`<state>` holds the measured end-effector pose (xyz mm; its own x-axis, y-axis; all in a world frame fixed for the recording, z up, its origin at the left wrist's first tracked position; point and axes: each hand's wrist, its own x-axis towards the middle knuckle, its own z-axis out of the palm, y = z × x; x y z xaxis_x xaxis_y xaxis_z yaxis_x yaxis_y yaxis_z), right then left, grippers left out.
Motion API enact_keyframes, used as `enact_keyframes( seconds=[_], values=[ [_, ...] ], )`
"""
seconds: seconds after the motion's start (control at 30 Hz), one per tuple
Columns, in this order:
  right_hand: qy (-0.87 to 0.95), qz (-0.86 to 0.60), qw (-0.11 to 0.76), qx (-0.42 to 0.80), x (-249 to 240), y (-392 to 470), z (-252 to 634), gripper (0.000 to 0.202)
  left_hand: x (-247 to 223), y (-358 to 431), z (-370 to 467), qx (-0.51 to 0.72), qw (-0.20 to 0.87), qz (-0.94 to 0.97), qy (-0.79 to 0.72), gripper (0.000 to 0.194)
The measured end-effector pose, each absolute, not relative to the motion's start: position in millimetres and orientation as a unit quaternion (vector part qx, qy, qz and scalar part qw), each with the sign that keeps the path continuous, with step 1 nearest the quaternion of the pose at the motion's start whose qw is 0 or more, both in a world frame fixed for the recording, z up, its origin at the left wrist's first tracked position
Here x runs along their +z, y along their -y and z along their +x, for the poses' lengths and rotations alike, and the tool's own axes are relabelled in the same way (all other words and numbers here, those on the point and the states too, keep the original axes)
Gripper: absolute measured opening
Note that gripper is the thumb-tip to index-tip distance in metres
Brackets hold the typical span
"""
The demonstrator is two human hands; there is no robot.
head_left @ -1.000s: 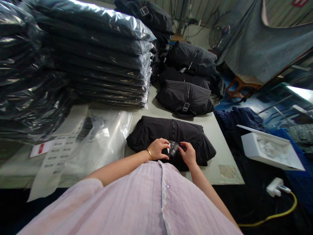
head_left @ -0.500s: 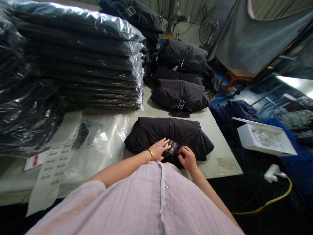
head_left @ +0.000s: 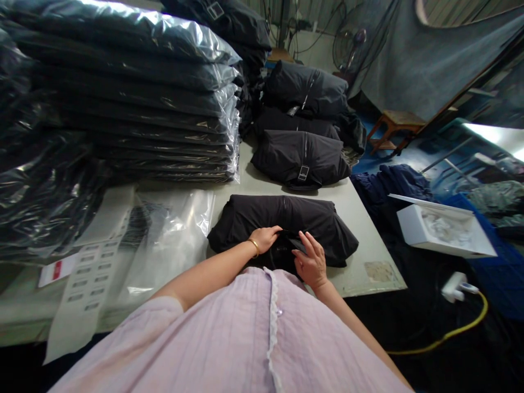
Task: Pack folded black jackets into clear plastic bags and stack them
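Note:
A folded black jacket (head_left: 241,218) lies on the table in front of me, with its zip at the middle of the far side. At its near middle, my left hand (head_left: 265,241) has its fingers closed on the edge of the collar opening. My right hand (head_left: 313,263) rests on the other side of that opening, its index and middle fingers stretched out and touching the fabric. Between the hands the dark inside of the collar shows, with small faint print on it. The near edge of the jacket is hidden by my shirt.
Bagged garments (head_left: 164,98) form a tall stack at the left. Clear plastic bags (head_left: 176,234) and a label sheet (head_left: 88,273) lie left of the jacket. More folded jackets (head_left: 297,158) sit behind. An open white box (head_left: 446,229) stands right, beyond the table edge.
My left hand has gone from lying flat by the printed label to closing on the collar edge. The printed label is no longer seen. My right hand's fingers have straightened.

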<state>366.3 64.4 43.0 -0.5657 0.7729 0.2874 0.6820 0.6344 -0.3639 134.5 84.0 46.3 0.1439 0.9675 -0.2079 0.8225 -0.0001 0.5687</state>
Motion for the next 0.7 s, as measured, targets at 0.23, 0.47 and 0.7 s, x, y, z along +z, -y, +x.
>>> enact_keyframes(
  seconds=[0.23,0.47,0.7],
  values=[
    [0.867,-0.454,0.191,0.073,48,-78,336,0.017,45,-95,133,0.094,0.305,0.654,-0.685,0.034],
    [0.850,-0.478,0.188,0.116,28,-97,316,0.012,42,-94,130,0.087,0.307,0.649,-0.690,0.033],
    [0.820,-0.501,0.193,0.198,9,-107,312,0.010,39,-92,130,0.097,0.320,0.638,-0.694,0.032]
  ],
)
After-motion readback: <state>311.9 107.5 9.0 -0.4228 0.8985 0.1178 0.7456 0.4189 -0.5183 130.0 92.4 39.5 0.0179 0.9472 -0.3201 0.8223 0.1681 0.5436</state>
